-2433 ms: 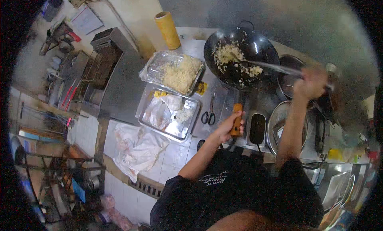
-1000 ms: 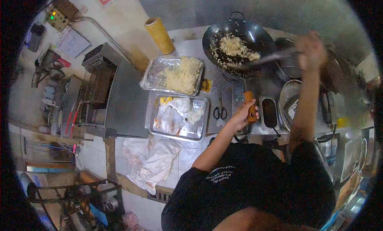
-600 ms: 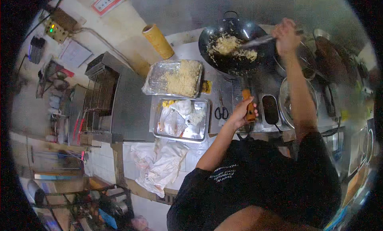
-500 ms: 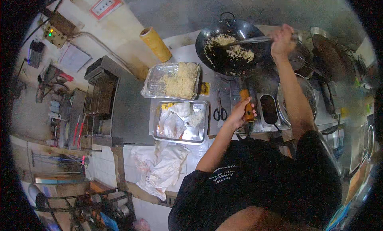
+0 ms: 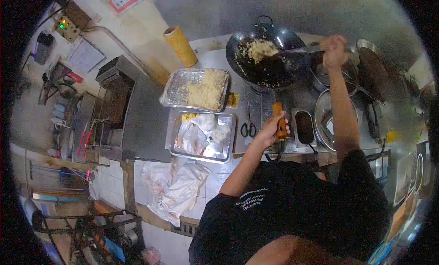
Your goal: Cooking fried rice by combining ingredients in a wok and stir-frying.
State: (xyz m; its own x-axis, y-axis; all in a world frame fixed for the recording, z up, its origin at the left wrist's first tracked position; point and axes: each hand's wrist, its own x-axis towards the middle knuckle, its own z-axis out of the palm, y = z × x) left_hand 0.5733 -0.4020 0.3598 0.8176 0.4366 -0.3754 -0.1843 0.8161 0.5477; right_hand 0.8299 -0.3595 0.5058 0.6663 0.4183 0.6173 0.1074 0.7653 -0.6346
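Note:
A dark wok point(image 5: 288, 75) stands at the top of the counter, tilted a little. Its wooden handle point(image 5: 277, 108) points toward me, and my left hand point(image 5: 270, 132) is wrapped around it. Farther right, my right hand point(image 5: 335, 51), smeared by motion, is closed on the handle end of a metal spatula point(image 5: 302, 50). The spatula's blade reaches into the wok, beside a clump of pale yellow fried rice point(image 5: 261, 49). Loose grains cling to the wok's wall. How the right fingers lie is blurred.
Left of the wok lie a plastic-lined tray of rice point(image 5: 208, 89) and a metal tray point(image 5: 224, 153) with bags. Scissors point(image 5: 248, 129) lie near my left hand. To the right are a narrow sauce container point(image 5: 305, 128) and a round strainer point(image 5: 323, 114). A yellow roll point(image 5: 181, 48) stands behind.
The rice, spread in two heaps before, is now one clump at the wok's far left. My right hand has shifted right and slightly down with the spatula. My left hand keeps its grip.

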